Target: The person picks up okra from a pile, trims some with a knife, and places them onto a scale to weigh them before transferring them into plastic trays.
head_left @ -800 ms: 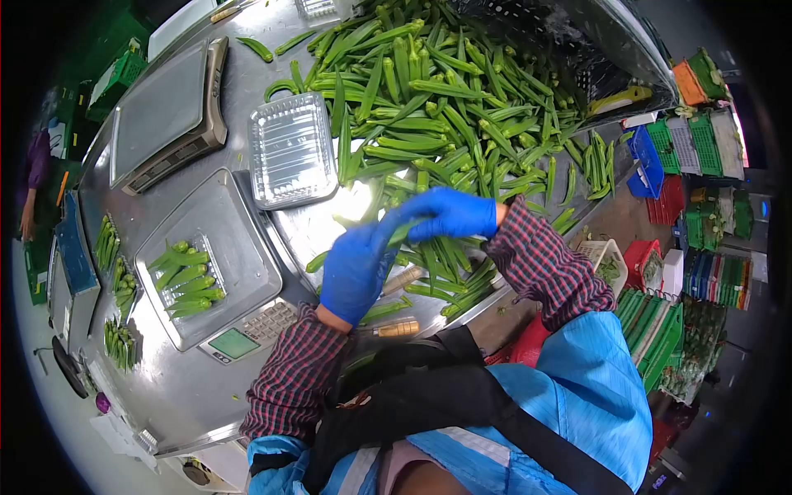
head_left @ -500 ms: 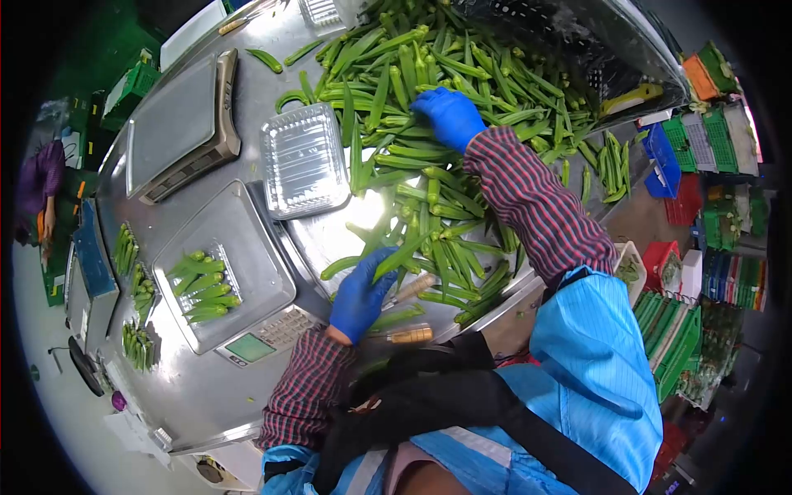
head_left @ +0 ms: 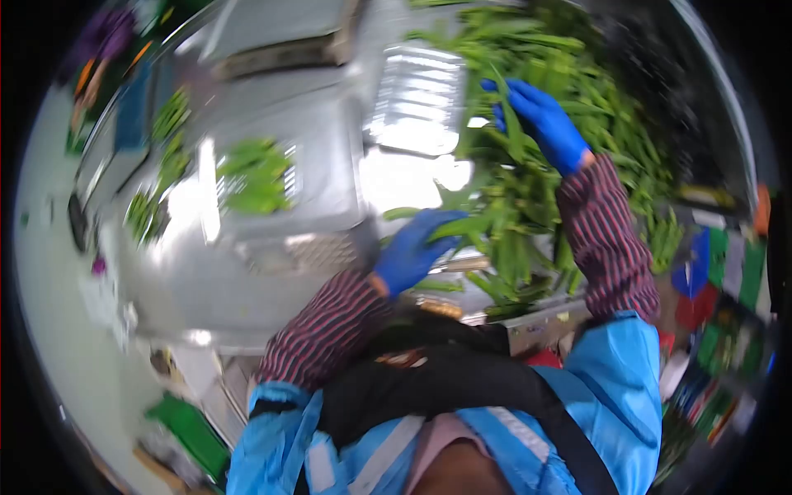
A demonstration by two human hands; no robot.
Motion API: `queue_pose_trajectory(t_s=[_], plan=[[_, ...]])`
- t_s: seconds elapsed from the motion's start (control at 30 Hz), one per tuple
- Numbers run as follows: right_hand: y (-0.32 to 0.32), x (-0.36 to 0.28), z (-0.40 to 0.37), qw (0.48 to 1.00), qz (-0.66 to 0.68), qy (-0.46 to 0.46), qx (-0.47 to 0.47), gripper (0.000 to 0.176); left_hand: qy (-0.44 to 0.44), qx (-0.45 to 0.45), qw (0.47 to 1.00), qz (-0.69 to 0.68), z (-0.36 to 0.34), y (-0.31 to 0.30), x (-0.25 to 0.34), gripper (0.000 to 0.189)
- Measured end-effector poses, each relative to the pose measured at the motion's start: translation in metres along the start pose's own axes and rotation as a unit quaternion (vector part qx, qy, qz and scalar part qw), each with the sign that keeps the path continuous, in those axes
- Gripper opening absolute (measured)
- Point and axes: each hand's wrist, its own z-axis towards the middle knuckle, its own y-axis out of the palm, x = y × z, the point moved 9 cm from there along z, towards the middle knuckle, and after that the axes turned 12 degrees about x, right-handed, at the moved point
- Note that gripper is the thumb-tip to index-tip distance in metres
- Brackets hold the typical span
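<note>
My left hand [head_left: 414,251], in a blue glove, is closed round an okra pod [head_left: 464,228] at the near left edge of the heap. Gloved in blue as well, my right hand [head_left: 543,122] pinches a long okra pod [head_left: 508,120] raised over the heap of okra [head_left: 528,198]. A clear plastic tray [head_left: 418,101] with nothing in it lies left of the heap. On the near scale [head_left: 330,157] sits another clear tray holding a row of okra [head_left: 254,176]. Motion blurs the scene.
Filled okra packs [head_left: 172,161] stand left of the scale. A second scale [head_left: 280,37] is farther back. Wooden handles [head_left: 439,308] lie by the near table edge. Black plastic [head_left: 660,91] borders the heap at right. Another person's arm [head_left: 89,91] shows at far left.
The view has swung, shifting the table contents. My right hand has lifted off the heap with an okra pod in its fingers. My left hand still holds its pod.
</note>
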Motion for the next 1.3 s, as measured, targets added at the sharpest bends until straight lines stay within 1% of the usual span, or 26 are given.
queue_pose_trajectory(t_s=[0.07,0.13,0.23,0.3,0.37,0.4,0.47,0.5,0.57,0.6,0.67,0.7,0.77,0.8,0.83,0.87,0.9,0.93,0.97,1.03,1.07,1.1,1.13,1.17,1.23,1.3], plan=[[0.054,0.018,-0.026,0.991,-0.035,0.057,-0.120,0.036,0.011,-0.006,0.999,0.030,-0.005,-0.013,0.018,0.036],[0.084,0.038,-0.048,0.985,-0.071,0.086,-0.129,0.038,-0.029,-0.025,0.999,0.025,-0.022,-0.018,0.018,0.035],[0.140,0.031,-0.052,0.981,-0.121,0.040,-0.144,0.035,0.001,0.015,1.000,0.013,-0.045,-0.050,0.017,0.035],[0.189,0.013,-0.051,0.973,-0.143,-0.037,-0.179,0.033,-0.011,0.034,0.999,-0.012,-0.067,-0.073,0.014,0.033],[0.235,0.012,-0.037,0.966,-0.153,-0.101,-0.183,0.029,-0.061,0.061,0.996,-0.006,-0.090,-0.097,-0.003,0.032],[0.261,0.007,-0.031,0.952,-0.187,-0.160,-0.181,0.028,-0.036,0.085,0.996,-0.014,-0.098,-0.112,-0.001,0.032],[0.309,0.003,-0.025,0.943,-0.207,-0.211,-0.151,0.030,-0.037,0.103,0.994,-0.020,-0.119,-0.137,-0.011,0.032],[0.333,0.002,-0.019,0.913,-0.255,-0.289,-0.133,0.031,-0.045,0.120,0.991,-0.025,-0.129,-0.151,-0.017,0.032],[0.371,0.011,-0.015,0.881,-0.340,-0.308,-0.111,0.030,-0.037,0.136,0.990,-0.030,-0.148,-0.175,-0.021,0.030],[0.378,0.015,-0.009,0.880,-0.344,-0.310,-0.105,0.030,-0.035,0.148,0.988,-0.020,-0.157,-0.188,-0.023,0.031],[0.396,0.013,-0.016,0.764,-0.460,-0.448,-0.061,0.027,-0.040,0.173,0.984,-0.030,-0.175,-0.215,-0.026,0.032],[0.395,0.010,-0.022,0.761,-0.469,-0.444,-0.059,0.027,-0.038,0.169,0.984,-0.039,-0.183,-0.226,-0.027,0.032],[0.373,-0.003,-0.036,0.868,-0.358,-0.335,-0.079,0.025,-0.048,0.176,0.982,-0.052,-0.199,-0.250,-0.035,0.031],[0.369,-0.005,-0.054,0.896,-0.303,-0.306,-0.105,0.027,-0.070,0.175,0.981,-0.055,-0.205,-0.259,-0.042,0.030],[0.371,0.000,-0.079,0.892,-0.302,-0.300,-0.150,0.030,-0.069,0.169,0.981,-0.061,-0.209,-0.266,-0.042,0.030],[0.375,0.021,-0.105,0.876,-0.359,-0.239,-0.217,0.032,-0.075,0.152,0.984,-0.057,-0.210,-0.271,-0.042,0.029],[0.387,0.031,-0.141,0.841,-0.340,-0.295,-0.300,0.033,-0.082,0.134,0.986,-0.052,-0.211,-0.276,-0.041,0.029],[0.393,0.048,-0.166,0.823,-0.363,-0.286,-0.330,0.035,-0.092,0.113,0.988,-0.043,-0.208,-0.278,-0.037,0.028],[0.399,0.052,-0.191,0.822,-0.392,-0.260,-0.321,0.039,-0.091,0.102,0.990,-0.045,-0.207,-0.280,-0.040,0.028],[0.402,0.072,-0.204,0.807,-0.478,-0.223,-0.265,0.042,-0.080,0.093,0.992,0.037,-0.202,-0.284,-0.048,0.028],[0.401,0.078,-0.207,0.809,-0.479,-0.216,-0.261,0.042,-0.081,0.077,0.994,0.011,-0.199,-0.283,-0.051,0.029],[0.396,0.077,-0.204,0.840,-0.443,-0.213,-0.231,0.041,-0.083,0.071,0.994,0.009,-0.197,-0.284,-0.054,0.029],[0.389,0.077,-0.198,0.867,-0.405,-0.211,-0.200,0.040,-0.042,0.082,0.996,0.009,-0.192,-0.290,-0.050,0.031],[0.382,0.074,-0.190,0.859,-0.408,-0.249,-0.181,0.037,-0.003,0.095,0.995,0.009,-0.188,-0.297,-0.046,0.033],[0.361,0.060,-0.159,0.895,-0.318,-0.277,-0.147,0.036,-0.023,0.142,0.989,-0.037,-0.171,-0.327,-0.054,0.034],[0.334,0.039,-0.123,0.908,-0.345,-0.232,-0.062,0.035,0.015,0.216,0.976,-0.008,-0.158,-0.364,-0.042,0.038]])
